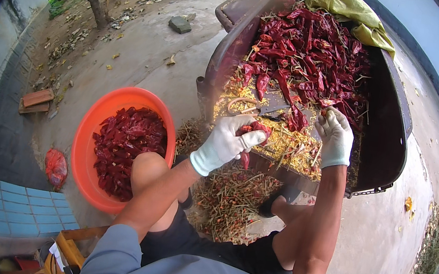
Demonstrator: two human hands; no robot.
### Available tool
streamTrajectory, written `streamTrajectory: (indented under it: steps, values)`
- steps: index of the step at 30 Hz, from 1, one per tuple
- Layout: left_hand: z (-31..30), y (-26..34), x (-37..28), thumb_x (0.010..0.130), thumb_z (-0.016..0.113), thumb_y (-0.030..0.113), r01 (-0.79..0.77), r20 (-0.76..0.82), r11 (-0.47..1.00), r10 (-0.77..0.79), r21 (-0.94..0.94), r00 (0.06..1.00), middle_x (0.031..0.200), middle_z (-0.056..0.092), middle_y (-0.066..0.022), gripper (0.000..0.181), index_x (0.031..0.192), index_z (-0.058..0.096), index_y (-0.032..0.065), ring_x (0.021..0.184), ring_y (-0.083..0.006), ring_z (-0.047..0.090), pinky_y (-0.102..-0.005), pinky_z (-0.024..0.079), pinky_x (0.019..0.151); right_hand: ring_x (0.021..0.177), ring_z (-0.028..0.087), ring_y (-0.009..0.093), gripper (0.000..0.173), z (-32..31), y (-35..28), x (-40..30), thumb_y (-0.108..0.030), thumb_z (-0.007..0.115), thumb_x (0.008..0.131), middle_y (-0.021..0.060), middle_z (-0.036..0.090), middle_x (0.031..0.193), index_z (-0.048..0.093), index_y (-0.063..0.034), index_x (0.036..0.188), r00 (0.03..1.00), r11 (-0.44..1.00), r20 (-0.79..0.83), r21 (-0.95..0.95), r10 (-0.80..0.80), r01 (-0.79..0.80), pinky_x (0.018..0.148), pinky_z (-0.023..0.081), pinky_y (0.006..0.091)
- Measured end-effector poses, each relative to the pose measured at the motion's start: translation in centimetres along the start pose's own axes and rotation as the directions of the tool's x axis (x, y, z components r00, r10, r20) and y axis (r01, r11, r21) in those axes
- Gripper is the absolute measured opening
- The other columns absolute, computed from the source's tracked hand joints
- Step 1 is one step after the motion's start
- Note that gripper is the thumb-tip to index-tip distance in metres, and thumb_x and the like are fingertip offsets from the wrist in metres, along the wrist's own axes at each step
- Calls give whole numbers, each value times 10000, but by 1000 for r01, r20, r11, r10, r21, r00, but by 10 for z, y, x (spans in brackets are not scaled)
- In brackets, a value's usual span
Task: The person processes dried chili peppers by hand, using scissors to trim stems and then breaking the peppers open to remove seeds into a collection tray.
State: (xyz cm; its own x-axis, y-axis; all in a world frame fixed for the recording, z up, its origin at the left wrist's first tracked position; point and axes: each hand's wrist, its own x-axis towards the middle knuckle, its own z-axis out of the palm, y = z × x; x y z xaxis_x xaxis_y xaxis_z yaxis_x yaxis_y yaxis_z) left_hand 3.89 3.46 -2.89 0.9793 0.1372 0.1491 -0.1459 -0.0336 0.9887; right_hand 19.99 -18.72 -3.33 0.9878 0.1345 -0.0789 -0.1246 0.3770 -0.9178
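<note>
My left hand (230, 136), in a white knitted glove, is closed around dried red chili peppers (245, 159); one hangs below the fingers. My gloved right hand (334, 133) is at the near edge of the chili heap (309, 53), thumb and fingers pinched on what looks like a small reddish chili piece (323, 112). The heap fills the far part of a dark metal cart (386, 130). Scissors (262, 110) lie on the cart bed beyond my left hand, among scattered yellow seeds (293, 144) and stems.
An orange plastic basin (81, 148) of dried chilies stands by my left knee. Cut stems (231, 205) cover the ground between my feet. Yellow cloth (352, 9) drapes over the cart's far rim. Bricks (37, 100), a red plastic bag (56, 169) and a stone (180, 24) lie leftward.
</note>
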Motion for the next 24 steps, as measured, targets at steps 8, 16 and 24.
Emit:
streamTrajectory:
  steps: [8, 16, 24]
  values:
    - [-14, -4, 10, 929, 657, 295, 162, -37, 926, -186, -341, 982, 672, 581, 28, 253, 991, 651, 50, 486, -28, 500, -178, 375, 418, 924, 686, 323, 289, -31, 43, 28, -265, 727, 844, 129, 708, 1044, 694, -144, 1104, 908, -111, 294, -956, -297, 273, 817, 541, 413]
    - [-16, -4, 8, 945, 595, 173, 243, -1, 890, -264, -387, 964, 789, 663, -44, 243, 1130, 629, 19, 609, -93, 619, -207, 462, 456, 844, 700, 310, 168, -17, 50, 36, -247, 731, 808, 123, 724, 879, 727, -132, 930, 942, -112, 211, -976, -260, 188, 768, 548, 404]
    - [-6, -8, 13, 939, 644, 159, 113, -51, 984, -121, -140, 991, 802, 658, -44, 200, 1061, 661, 2, 620, -65, 583, -201, 460, 515, 896, 695, 313, 275, -15, 52, 36, -287, 744, 806, 131, 721, 939, 700, -124, 1023, 909, -194, 276, -955, -313, 224, 794, 546, 409]
